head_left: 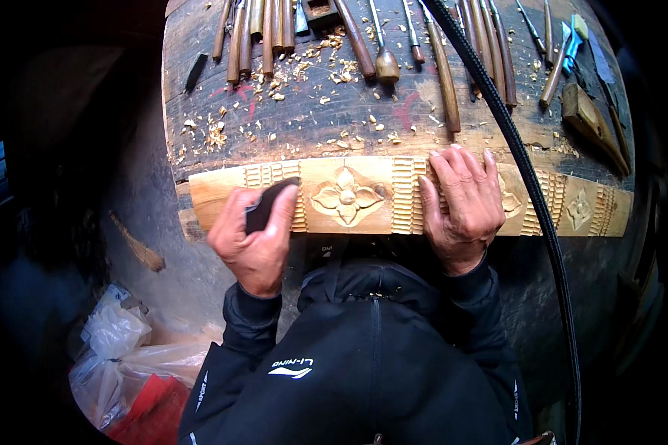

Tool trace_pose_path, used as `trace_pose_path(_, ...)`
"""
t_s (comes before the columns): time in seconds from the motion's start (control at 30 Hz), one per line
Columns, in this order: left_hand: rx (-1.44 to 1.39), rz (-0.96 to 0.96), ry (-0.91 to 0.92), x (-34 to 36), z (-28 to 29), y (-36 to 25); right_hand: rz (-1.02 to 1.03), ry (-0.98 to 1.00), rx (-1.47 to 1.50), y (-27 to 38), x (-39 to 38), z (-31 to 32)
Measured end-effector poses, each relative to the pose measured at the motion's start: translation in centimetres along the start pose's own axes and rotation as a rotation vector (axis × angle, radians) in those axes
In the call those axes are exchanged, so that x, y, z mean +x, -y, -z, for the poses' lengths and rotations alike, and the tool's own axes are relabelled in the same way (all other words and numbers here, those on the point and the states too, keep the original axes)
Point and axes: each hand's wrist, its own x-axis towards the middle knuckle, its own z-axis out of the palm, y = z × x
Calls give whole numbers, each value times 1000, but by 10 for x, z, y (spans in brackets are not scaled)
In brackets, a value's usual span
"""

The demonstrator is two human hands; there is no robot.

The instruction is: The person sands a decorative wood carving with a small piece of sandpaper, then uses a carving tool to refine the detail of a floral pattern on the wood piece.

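Your dark round workbench point(289, 126) fills the upper part of the view. It is littered with pale wood chips point(274, 78), and a row of wooden-handled carving tools point(267, 30) lies along its far side. A black braided cable point(531, 185) runs down across its right half and over the work.

Along the near edge lies the long carved wooden panel point(393, 194). It carries a flower relief point(346, 196) in the middle, with ribbed bands on either side.

Your right hand point(462, 200) lies flat on the panel just right of the flower. Its fingers are spread and pressing down, and it holds nothing.

Your left hand point(256, 230) is curled around a small dark pad point(269, 204), probably folded abrasive paper, though the view is too blurred to be sure. It presses the pad against the ribbed band left of the flower.

Only your right palm seems to be holding the panel down, so a hard stroke could push it off the near edge. The cable crosses the panel on the right and could snag your sleeve and drag across the carving. If you press too heavily, the pad could round off the crisp ribs beneath it. Loose chips caught under the pad could scratch the surface.
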Motion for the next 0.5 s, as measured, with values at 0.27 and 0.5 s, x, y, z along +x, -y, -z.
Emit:
trace_pose_path(0.27,38,-108,160,-12,-18,-4,5,-10,-2,-1,0,-1)
trace_pose_path(0.5,47,-151,155,-8,-31,-9,-6,-13,7,0,-1,-2)
